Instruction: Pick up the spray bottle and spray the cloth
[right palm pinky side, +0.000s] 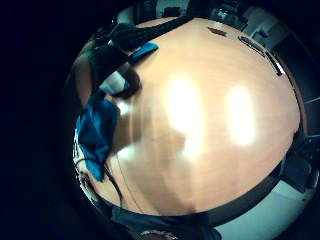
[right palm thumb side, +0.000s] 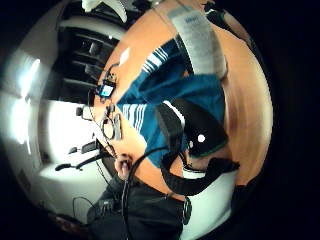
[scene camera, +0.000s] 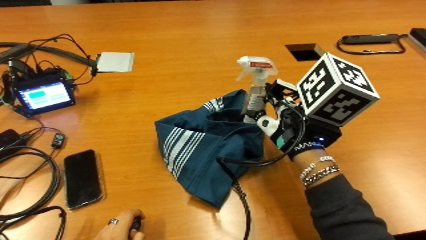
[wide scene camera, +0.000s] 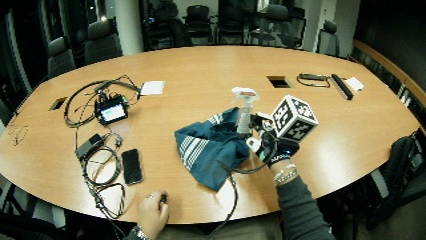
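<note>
Right hand (scene camera: 286, 127) has its fingers (scene camera: 265, 121) wrapped round the body of the spray bottle (scene camera: 256, 90), held upright over the blue cloth (scene camera: 206, 145) crumpled on the bench (scene camera: 200, 35). Risk: the nozzle appears aimed past the cloth, so spray may wet the bench or the phone (scene camera: 83, 178) nearby.

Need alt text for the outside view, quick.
A black-gloved right hand grips a clear spray bottle with a white trigger head, upright beside a crumpled dark blue cloth with white stripes on an orange wooden table.
</note>
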